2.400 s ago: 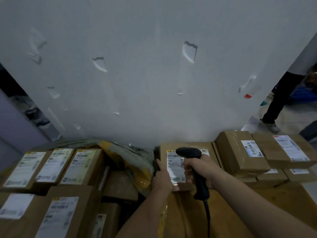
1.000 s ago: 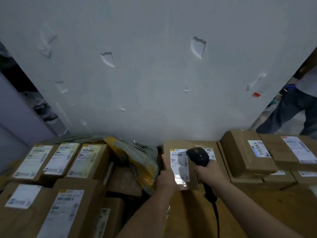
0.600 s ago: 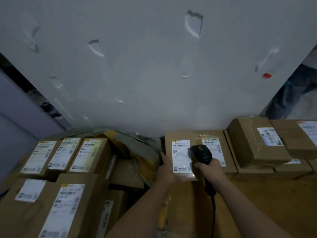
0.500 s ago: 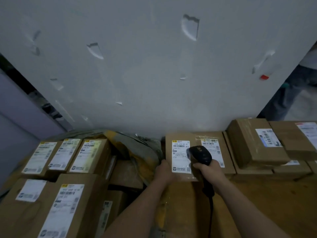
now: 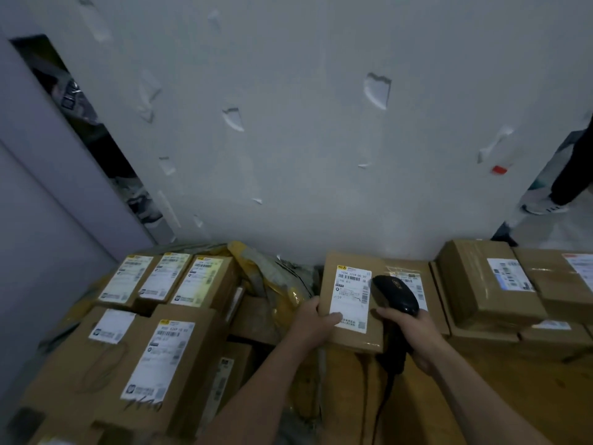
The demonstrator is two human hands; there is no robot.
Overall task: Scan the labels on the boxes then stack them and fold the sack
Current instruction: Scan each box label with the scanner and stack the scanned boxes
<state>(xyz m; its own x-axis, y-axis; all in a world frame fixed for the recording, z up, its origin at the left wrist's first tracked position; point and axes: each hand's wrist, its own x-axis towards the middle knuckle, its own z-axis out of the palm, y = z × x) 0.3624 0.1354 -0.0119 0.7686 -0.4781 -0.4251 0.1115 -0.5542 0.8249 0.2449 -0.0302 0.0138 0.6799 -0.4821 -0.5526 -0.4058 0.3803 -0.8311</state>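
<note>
The left hand (image 5: 316, 319) gripped a flat brown cardboard box (image 5: 353, 340), thumb on its white label (image 5: 350, 297), and the right hand (image 5: 414, 329) clasped a black handheld scanner (image 5: 396, 295) over it, between the crumpled yellow sack (image 5: 272, 277) and the stacked brown boxes (image 5: 481, 284); scanning appeared in hand, stacking due next.
</note>
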